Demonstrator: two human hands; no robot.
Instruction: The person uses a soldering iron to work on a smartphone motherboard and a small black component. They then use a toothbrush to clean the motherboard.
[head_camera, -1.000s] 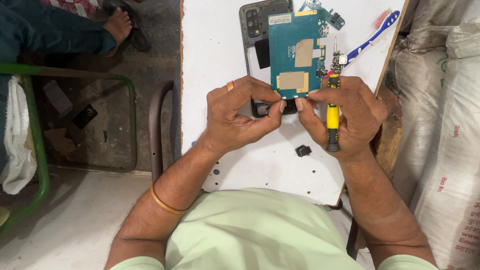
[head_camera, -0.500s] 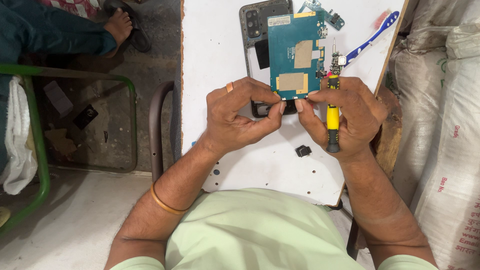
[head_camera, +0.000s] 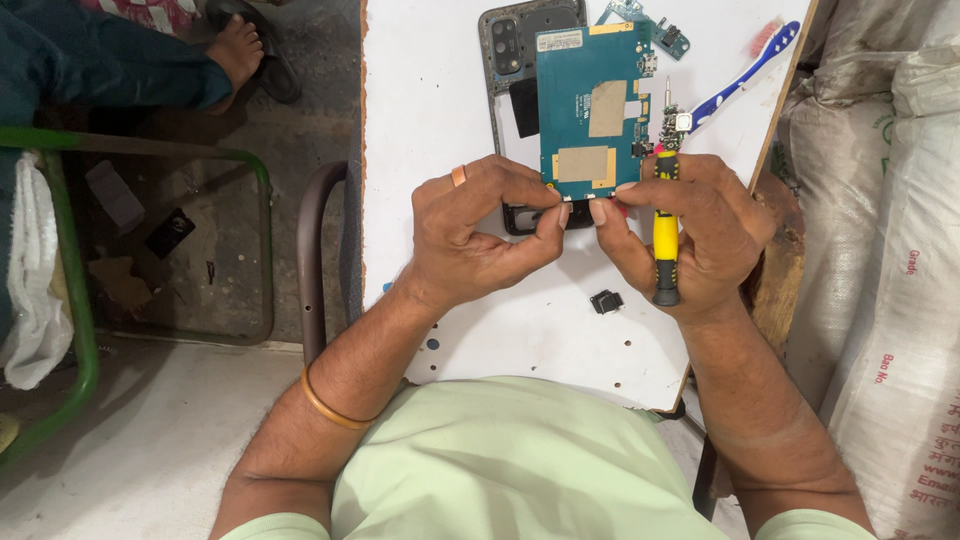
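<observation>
Circuit board (head_camera: 592, 105), teal with gold patches, upper centre over a dark phone frame (head_camera: 505, 60); left hand (head_camera: 478, 232) pinches its lower edge, right hand (head_camera: 690, 225) grips a yellow screwdriver (head_camera: 665, 235). Blue toothbrush (head_camera: 750, 60) upper right, white surface (head_camera: 430, 100) beneath.

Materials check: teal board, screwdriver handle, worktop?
Board: looks like laminate circuit board, matte teal coating, with dull gold foil patches. Screwdriver in the right hand: handle looks like glossy yellow plastic with black ends; thin grey shaft, likely metal. Worktop: white, smooth, probably laminated or painted board; drilled holes and a brownish raw edge suggest wood or fibreboard. The left hand pinches the board's lower edge.
</observation>
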